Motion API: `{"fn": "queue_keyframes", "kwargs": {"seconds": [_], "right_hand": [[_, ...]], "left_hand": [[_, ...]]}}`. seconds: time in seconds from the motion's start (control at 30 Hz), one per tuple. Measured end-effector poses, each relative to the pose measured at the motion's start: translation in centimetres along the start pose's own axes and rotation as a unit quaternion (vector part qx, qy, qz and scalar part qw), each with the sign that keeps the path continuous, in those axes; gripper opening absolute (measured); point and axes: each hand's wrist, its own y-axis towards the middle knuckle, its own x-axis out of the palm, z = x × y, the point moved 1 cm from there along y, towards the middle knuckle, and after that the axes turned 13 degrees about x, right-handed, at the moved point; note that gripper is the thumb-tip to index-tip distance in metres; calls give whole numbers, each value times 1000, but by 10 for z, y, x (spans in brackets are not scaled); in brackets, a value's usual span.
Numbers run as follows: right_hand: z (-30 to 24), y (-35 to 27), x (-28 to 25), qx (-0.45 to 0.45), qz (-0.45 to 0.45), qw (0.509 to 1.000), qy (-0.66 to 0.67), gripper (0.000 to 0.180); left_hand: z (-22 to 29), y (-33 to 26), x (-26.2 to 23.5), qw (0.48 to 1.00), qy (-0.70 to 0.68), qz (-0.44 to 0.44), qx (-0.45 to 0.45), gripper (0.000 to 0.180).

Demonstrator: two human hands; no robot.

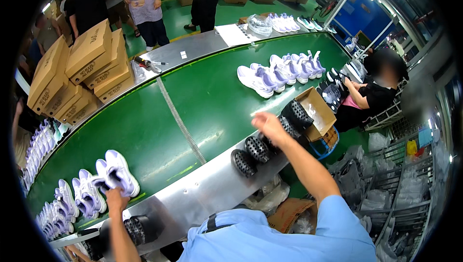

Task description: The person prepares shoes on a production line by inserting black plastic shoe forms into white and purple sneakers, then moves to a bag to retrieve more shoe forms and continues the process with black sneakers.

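My left hand (116, 199) is at the lower left, its fingers closed on the near end of a white and lavender sneaker (122, 174). That sneaker is at the right end of a row of similar sneakers (87, 194) along the green conveyor belt (140, 132). Over the belt's near edge, my right hand (271, 128) is stretched forward with its fingers apart and nothing visible in them. Below it, several black studded, rounded pieces (256, 149) line the metal ledge, partly hidden by my forearm. Farther along the belt stands another group of white and lavender sneakers (282, 71).
An open cardboard box (316, 112) stands at the ledge's right end. A seated co-worker (374, 93) is beyond it, beside dark shoes. Stacked shoe boxes (91, 64) and a screwdriver (149, 62) lie on the far ledge. Wire racks (400, 189) with plastic bags stand at right.
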Motion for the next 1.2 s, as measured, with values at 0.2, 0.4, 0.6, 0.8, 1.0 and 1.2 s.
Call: {"fn": "queue_keyframes", "kwargs": {"seconds": [0.2, 0.4, 0.6, 0.8, 1.0, 1.2], "right_hand": [[15, 198, -105, 63, 223, 922, -310, 66], [4, 303, -138, 126, 250, 851, -444, 68], [-2, 342, -96, 150, 184, 868, -437, 62], [-66, 286, 65, 20, 74, 921, -382, 41], [-90, 45, 233, -42, -168, 899, -401, 28], [14, -145, 290, -167, -181, 906, -345, 14]], "left_hand": [[126, -59, -50, 977, -148, 148, -33, 12], [156, -168, 26, 984, -150, 22, -96, 11], [227, -191, -1, 941, -196, -166, -222, 28], [228, -115, 23, 978, -202, 52, 13, 11], [230, -8, -23, 878, -453, 152, -43, 71], [191, -20, -22, 808, -581, 85, -47, 65]]}}
